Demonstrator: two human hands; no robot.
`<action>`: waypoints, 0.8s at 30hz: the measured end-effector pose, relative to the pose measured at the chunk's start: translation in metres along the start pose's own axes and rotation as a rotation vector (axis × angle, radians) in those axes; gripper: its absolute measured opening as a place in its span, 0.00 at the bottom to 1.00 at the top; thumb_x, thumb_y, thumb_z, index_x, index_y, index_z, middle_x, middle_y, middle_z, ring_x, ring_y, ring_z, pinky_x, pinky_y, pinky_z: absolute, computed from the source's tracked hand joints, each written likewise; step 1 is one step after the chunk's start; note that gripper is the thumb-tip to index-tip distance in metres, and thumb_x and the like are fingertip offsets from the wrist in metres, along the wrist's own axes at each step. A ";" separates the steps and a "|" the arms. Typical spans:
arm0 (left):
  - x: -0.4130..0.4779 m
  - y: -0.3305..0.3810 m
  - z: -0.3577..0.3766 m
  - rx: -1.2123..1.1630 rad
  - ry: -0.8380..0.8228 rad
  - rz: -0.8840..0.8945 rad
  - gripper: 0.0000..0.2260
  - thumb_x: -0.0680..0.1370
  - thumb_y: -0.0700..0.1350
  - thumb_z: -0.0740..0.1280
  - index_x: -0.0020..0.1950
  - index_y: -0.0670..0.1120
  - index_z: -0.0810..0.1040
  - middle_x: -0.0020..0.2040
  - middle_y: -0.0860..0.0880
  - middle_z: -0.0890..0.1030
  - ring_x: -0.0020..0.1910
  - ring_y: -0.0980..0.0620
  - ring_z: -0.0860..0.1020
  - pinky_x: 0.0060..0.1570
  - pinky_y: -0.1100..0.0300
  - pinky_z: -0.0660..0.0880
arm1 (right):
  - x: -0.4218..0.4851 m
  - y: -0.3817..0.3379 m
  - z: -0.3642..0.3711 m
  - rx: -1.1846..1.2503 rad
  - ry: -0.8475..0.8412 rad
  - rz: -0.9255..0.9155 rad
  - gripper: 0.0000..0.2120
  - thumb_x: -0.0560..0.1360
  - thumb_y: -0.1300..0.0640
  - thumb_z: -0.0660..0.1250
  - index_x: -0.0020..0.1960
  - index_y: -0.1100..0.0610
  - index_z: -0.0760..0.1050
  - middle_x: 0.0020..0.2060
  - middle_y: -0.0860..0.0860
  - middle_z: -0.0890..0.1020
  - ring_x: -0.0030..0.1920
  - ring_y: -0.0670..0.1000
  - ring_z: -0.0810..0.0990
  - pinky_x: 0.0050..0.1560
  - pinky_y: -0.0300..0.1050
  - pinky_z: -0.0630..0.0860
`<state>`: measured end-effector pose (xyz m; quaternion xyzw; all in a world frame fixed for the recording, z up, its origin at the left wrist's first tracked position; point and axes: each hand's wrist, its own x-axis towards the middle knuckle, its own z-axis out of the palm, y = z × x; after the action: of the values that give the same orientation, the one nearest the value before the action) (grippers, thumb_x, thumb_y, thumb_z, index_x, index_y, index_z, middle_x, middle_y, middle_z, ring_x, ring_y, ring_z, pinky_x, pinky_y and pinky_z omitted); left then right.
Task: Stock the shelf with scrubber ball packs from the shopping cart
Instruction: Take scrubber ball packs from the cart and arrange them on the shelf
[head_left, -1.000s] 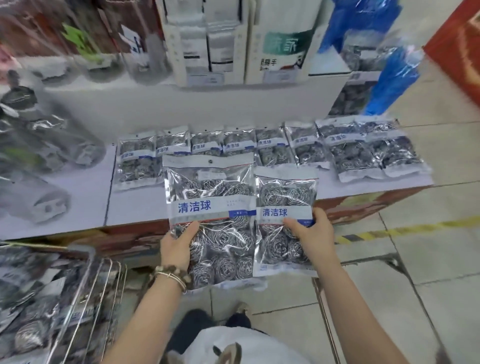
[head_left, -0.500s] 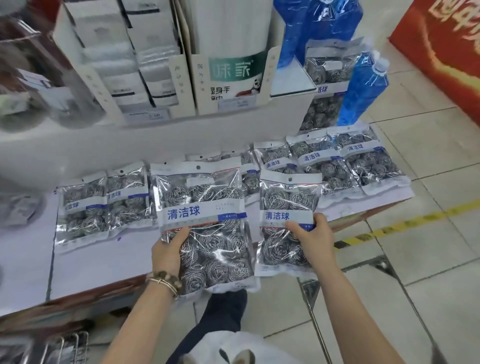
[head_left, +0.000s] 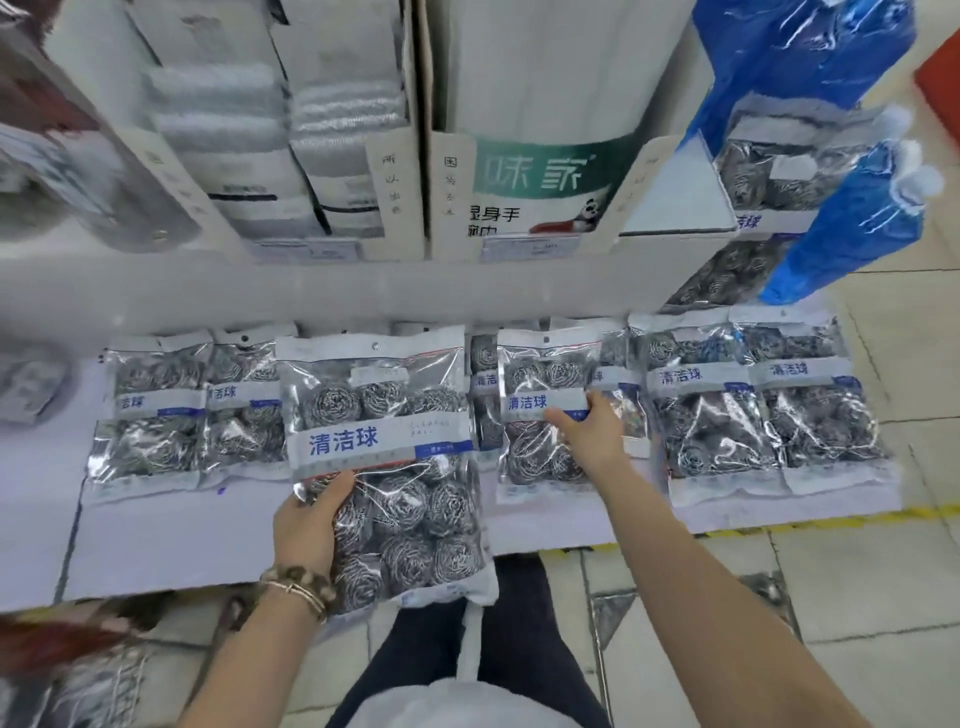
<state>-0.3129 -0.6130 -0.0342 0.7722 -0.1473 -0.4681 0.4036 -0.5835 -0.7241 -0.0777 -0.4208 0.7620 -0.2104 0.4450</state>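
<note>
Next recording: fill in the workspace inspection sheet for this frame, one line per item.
Surface: white shelf, the low tier.
Job's things: large pack held over the shelf's front edge; small pack at the row of packs lying flat along the shelf.
Clutter: nothing seen.
Grippers: left hand grips the large pack's lower left; right hand grips the small pack at its label.
Cables: nothing seen.
Surroundings: boxes on the tier above, blue bags at right, cart blurred at lower left, tiled floor.
</note>
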 end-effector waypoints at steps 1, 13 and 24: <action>0.002 -0.003 0.000 -0.006 0.018 -0.020 0.09 0.73 0.46 0.69 0.51 0.46 0.76 0.47 0.47 0.78 0.48 0.46 0.75 0.52 0.53 0.69 | 0.007 -0.004 0.007 -0.009 -0.027 0.002 0.21 0.72 0.52 0.72 0.58 0.61 0.70 0.45 0.49 0.78 0.38 0.45 0.76 0.33 0.34 0.69; -0.002 -0.013 0.018 -0.082 0.090 -0.095 0.29 0.61 0.60 0.73 0.59 0.51 0.76 0.53 0.50 0.81 0.54 0.44 0.77 0.59 0.41 0.70 | 0.052 -0.021 0.047 0.065 -0.044 0.102 0.18 0.72 0.54 0.73 0.55 0.58 0.69 0.44 0.49 0.76 0.44 0.51 0.76 0.46 0.42 0.70; -0.011 0.007 0.060 -0.106 -0.087 -0.043 0.13 0.71 0.46 0.71 0.54 0.47 0.78 0.46 0.54 0.79 0.51 0.49 0.76 0.55 0.52 0.70 | 0.009 -0.020 0.013 0.214 -0.077 0.085 0.23 0.74 0.51 0.69 0.65 0.58 0.68 0.52 0.51 0.77 0.51 0.54 0.77 0.52 0.52 0.75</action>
<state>-0.3683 -0.6402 -0.0361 0.7316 -0.1231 -0.5170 0.4270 -0.5660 -0.7423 -0.0750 -0.3458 0.7347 -0.2551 0.5249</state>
